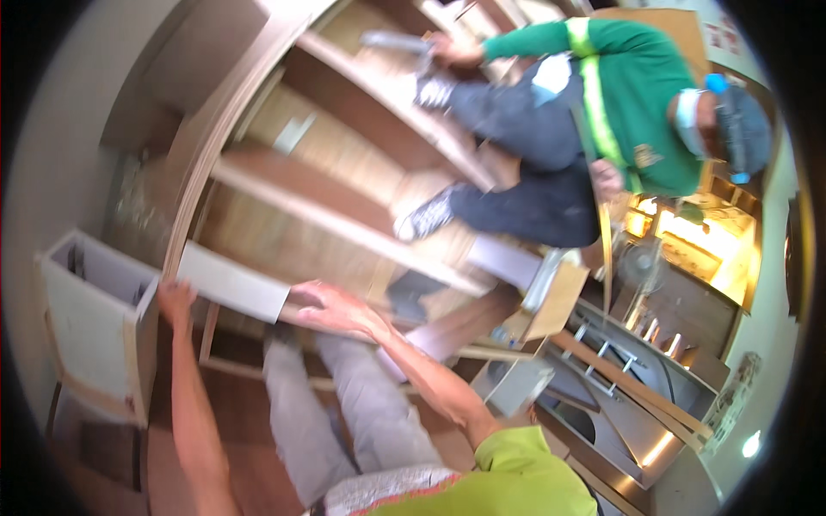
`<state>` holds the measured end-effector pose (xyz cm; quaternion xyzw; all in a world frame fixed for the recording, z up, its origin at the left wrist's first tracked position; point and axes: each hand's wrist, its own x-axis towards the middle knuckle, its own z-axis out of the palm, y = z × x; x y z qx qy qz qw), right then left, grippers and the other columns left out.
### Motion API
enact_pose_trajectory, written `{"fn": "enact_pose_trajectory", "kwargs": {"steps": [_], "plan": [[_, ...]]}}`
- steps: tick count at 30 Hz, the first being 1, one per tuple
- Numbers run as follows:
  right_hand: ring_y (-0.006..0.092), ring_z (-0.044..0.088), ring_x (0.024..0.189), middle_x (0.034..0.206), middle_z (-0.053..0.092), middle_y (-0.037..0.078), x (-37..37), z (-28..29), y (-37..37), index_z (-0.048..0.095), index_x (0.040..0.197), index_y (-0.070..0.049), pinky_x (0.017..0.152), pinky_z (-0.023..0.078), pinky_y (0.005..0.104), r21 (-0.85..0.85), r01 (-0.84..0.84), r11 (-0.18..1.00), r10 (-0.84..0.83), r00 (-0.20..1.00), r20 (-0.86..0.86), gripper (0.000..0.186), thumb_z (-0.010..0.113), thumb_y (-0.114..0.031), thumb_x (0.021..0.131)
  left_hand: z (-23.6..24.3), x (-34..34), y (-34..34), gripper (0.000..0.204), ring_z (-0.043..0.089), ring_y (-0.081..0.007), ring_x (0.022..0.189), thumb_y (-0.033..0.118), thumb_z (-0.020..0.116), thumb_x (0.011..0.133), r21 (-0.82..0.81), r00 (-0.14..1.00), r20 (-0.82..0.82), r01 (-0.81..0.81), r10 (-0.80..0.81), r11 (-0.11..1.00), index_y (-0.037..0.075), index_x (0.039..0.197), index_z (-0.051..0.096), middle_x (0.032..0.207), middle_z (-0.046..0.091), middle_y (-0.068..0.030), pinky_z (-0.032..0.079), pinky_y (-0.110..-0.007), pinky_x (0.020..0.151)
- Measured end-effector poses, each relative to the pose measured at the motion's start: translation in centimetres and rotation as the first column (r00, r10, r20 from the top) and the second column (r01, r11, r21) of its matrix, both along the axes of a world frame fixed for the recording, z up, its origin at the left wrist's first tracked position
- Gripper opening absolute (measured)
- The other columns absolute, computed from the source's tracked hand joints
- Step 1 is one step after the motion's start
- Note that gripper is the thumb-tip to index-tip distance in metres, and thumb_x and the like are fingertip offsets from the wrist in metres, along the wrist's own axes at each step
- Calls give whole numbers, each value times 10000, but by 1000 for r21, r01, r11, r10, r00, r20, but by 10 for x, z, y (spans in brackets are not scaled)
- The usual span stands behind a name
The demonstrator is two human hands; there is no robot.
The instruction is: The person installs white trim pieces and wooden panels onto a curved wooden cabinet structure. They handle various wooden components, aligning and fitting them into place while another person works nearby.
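A white board point(232, 282) lies across the near left part of a large wooden cabinet frame point(344, 219) on its back. My left hand point(177, 303) is closed at the board's left end, beside the frame's side edge; exactly what it grips is hidden. At the board's right end, my right hand point(331, 308) is open, its fingers stretched toward the board's edge. Across the frame, a person in a green top point(637, 112) steps between the dividers. That person's hand point(456, 52) holds a blurred grey tool point(396, 41).
A white open box point(95, 318) stands left of my left hand. Loose boards point(469, 318) and a dark grey piece point(417, 292) lie on the right. Beyond them are a fan point(638, 262) and long wooden strips point(628, 387). Raised dividers point(344, 228) cross the frame.
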<state>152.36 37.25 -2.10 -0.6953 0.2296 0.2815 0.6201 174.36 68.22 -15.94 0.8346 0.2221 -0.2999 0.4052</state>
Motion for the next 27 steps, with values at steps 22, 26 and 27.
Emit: {"fn": "enact_pose_trajectory", "kwargs": {"steps": [22, 26, 27], "plan": [[324, 340, 1269, 1386, 329, 192, 110, 82, -58, 386, 1317, -37, 1045, 272, 406, -613, 468, 636, -67, 825, 561, 557, 592, -131, 809, 2, 9, -15, 218, 575, -148, 617, 27, 613, 777, -94, 990, -105, -103, 93, 990, 30, 925, 453, 784, 540, -72, 517, -254, 516], [374, 350, 1239, 1316, 385, 227, -28, 19, 46, 314, 1340, -56, 1011, 305, 442, -519, 313, 795, -287, 949, 133, 575, 555, -163, 829, -9, 7, -5, 232, 570, -143, 610, 43, 612, 785, -149, 990, -121, -89, 71, 985, 38, 943, 442, 782, 543, -70, 497, -231, 520], [381, 350, 1236, 1317, 379, 233, -60, 16, 65, 303, 1342, -55, 1009, 304, 449, -525, 207, 826, -239, 971, 7, 582, 552, -174, 830, -9, 7, -2, 236, 569, -142, 608, 49, 612, 789, -144, 989, -133, -84, 65, 986, 40, 949, 439, 783, 543, -69, 492, -226, 523]]}}
